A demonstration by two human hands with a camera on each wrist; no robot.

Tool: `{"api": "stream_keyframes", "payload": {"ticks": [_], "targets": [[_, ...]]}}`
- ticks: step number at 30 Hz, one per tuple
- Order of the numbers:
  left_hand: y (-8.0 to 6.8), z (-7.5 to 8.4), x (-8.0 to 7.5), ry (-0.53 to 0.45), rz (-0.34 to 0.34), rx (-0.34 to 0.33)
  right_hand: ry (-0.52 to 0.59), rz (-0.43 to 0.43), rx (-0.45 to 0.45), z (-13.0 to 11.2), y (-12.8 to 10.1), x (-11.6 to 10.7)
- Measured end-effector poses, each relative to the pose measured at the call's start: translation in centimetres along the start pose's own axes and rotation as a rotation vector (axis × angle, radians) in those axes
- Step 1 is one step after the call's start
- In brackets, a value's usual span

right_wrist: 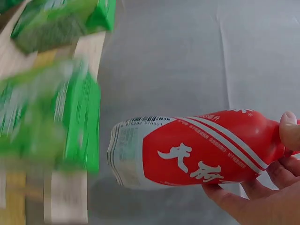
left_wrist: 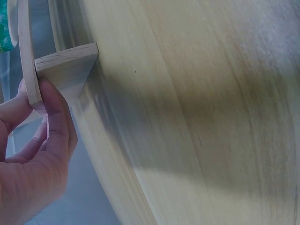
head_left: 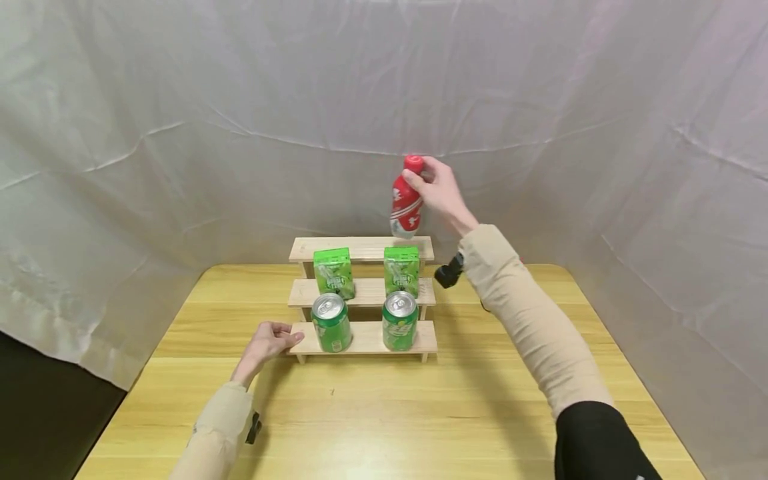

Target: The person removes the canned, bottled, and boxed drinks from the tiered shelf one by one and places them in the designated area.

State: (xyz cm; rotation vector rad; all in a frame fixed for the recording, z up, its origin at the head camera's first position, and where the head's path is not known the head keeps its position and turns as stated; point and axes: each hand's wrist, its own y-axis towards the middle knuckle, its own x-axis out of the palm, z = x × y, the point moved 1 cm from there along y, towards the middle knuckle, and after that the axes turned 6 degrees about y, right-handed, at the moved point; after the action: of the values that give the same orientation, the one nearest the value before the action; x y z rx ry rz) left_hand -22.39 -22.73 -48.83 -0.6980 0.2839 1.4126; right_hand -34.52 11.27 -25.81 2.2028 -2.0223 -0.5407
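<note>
— One red bottle (head_left: 407, 205) is up in the air, above the right end of the stepped wooden rack's (head_left: 362, 249) top step. Does a hand hold it?

— Yes. The right hand (head_left: 441, 192) grips it near the neck, fingers curled round just under the red cap (head_left: 413, 163). The bottle hangs nearly upright, its pale base just over the top board.

— What stands on the rack below?

— Two green cartons on the middle step, the left carton (head_left: 333, 272) and the right carton (head_left: 401, 270). On the bottom step stand two green cans, the left can (head_left: 331, 323) and the right can (head_left: 399, 320), each in front of a carton.

— And the other hand?

— The left hand (head_left: 267, 344) rests at the left end of the bottom step. The wrist view shows its thumb and fingers (left_wrist: 55, 123) pinching the board's edge.

— Where does the rack sit?

— Toward the far edge of the wooden table (head_left: 384, 413), about midway between its left and right edges. A pale sheet (head_left: 240, 100) hangs behind.
</note>
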Motion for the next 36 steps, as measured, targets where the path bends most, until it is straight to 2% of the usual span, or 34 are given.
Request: {"api": "stream_keyframes", "payload": {"ticks": [6, 14, 25, 36], "targets": [[0.1, -0.1, 0.0, -0.016, 0.001, 0.000, -0.074, 0.070, 0.026, 1.7, -1.5, -4.7], [0.0, -0.2, 0.1, -0.014, 0.004, 0.006, -0.150, 0.093, 0.102, 5.7, -3.4, -7.9], [-0.3, 0.0, 0.3, -0.020, 0.003, -0.009, -0.057, 0.141, 0.294, 12.5, -5.7, -8.4], [-0.2, -0.1, 0.2, -0.028, 0.007, 0.002, -0.075, 0.141, 0.342, 16.7, -7.2, -8.4]]}}
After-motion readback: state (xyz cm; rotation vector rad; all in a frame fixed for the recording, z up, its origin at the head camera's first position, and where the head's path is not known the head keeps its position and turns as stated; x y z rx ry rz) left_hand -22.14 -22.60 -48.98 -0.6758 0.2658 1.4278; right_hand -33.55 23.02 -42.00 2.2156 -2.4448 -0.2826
